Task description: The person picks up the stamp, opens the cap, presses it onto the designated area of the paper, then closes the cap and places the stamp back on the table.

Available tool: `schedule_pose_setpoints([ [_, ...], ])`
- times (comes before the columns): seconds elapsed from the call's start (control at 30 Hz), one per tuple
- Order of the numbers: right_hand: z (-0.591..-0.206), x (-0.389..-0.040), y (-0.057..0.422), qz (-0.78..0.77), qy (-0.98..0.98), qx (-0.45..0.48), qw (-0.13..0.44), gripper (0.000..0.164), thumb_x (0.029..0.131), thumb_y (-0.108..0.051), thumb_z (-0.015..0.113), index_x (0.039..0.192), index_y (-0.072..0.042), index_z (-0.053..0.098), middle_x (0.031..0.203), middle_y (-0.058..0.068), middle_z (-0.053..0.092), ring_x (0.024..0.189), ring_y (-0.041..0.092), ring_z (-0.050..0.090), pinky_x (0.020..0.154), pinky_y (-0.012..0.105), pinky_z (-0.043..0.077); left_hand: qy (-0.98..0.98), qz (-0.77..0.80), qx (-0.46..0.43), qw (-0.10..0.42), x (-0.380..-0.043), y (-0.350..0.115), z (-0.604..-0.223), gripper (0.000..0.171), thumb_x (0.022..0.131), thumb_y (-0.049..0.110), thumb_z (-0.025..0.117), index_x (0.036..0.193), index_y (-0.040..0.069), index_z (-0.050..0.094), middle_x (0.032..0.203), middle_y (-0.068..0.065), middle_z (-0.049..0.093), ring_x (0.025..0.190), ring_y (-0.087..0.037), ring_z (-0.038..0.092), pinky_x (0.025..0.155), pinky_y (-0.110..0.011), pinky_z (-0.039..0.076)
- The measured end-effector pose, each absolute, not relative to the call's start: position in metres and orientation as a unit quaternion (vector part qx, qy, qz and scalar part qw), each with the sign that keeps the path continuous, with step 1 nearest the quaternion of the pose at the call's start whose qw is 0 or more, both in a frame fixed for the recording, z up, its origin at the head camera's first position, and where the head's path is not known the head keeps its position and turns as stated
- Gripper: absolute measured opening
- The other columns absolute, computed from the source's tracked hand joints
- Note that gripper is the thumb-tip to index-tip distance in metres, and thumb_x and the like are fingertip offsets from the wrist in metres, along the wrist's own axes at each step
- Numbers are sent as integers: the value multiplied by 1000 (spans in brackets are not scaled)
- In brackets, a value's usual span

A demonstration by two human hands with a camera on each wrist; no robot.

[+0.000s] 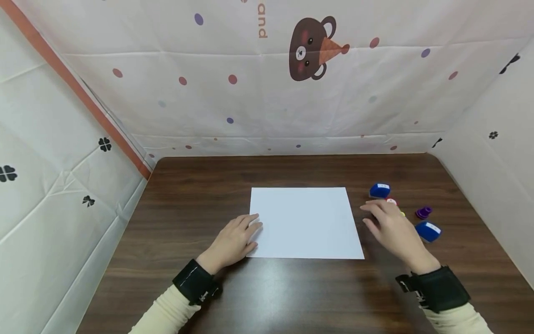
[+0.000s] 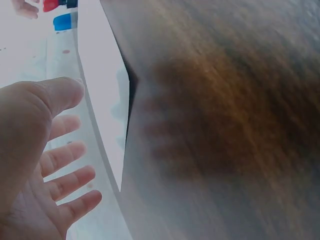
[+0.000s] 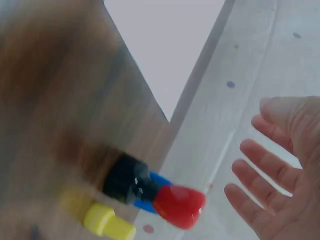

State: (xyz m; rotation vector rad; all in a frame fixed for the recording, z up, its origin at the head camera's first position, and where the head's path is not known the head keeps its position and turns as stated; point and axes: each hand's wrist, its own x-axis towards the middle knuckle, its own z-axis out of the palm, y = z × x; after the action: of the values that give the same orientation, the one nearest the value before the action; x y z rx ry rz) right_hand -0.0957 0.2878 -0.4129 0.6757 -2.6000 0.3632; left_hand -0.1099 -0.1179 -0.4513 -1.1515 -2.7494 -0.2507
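A blank white sheet of paper point(image 1: 304, 222) lies flat on the brown wooden table. My left hand point(image 1: 232, 241) is at the paper's left edge, its fingertips overlapping it in the head view; its fingers are spread and nearly straight. My right hand point(image 1: 394, 227) is to the right of the paper, over a few small objects, and holds nothing. Partly hidden under it is a stamp-like piece with a red knob point(image 3: 179, 206) and black base. A yellow piece point(image 3: 107, 220) stands beside that. Next to the hand sits a blue block with a white label point(image 1: 428, 231).
Another blue block with a white label point(image 1: 380, 190) sits beyond the right hand. A purple stamp-like piece point(image 1: 423, 212) stands near the right side of the table. White patterned cloth point(image 1: 267, 102) hangs around the table's back and sides.
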Motion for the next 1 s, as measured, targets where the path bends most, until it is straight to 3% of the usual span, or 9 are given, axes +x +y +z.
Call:
schedule_pose_setpoints([
  [0.17, -408, -103, 302, 116, -938, 225, 238, 40, 68, -4, 73, 105, -1, 58, 102, 22, 54, 93, 39, 50, 72, 54, 48, -920, -87, -375, 68, -109, -120, -451, 48, 82, 28, 65, 124, 7, 51, 133, -14, 44, 119, -26, 40, 97, -42, 39],
  [0.57, -411, -117, 323, 95, -955, 198, 199, 50, 64, -3, 76, 110, 2, 54, 105, 29, 50, 89, 46, 50, 70, 59, 48, -919, -126, -367, 70, -108, -118, -457, 47, 84, 27, 63, 126, 9, 49, 132, -11, 45, 119, -23, 40, 96, -40, 40],
  [1.0, -412, -122, 326, 100, -970, 170, 144, 41, 69, 1, 70, 107, 5, 54, 101, 29, 50, 89, 45, 50, 72, 57, 48, -914, -148, -367, 87, -107, -111, -461, 45, 84, 27, 63, 124, 10, 50, 130, -10, 46, 118, -21, 41, 96, -39, 40],
])
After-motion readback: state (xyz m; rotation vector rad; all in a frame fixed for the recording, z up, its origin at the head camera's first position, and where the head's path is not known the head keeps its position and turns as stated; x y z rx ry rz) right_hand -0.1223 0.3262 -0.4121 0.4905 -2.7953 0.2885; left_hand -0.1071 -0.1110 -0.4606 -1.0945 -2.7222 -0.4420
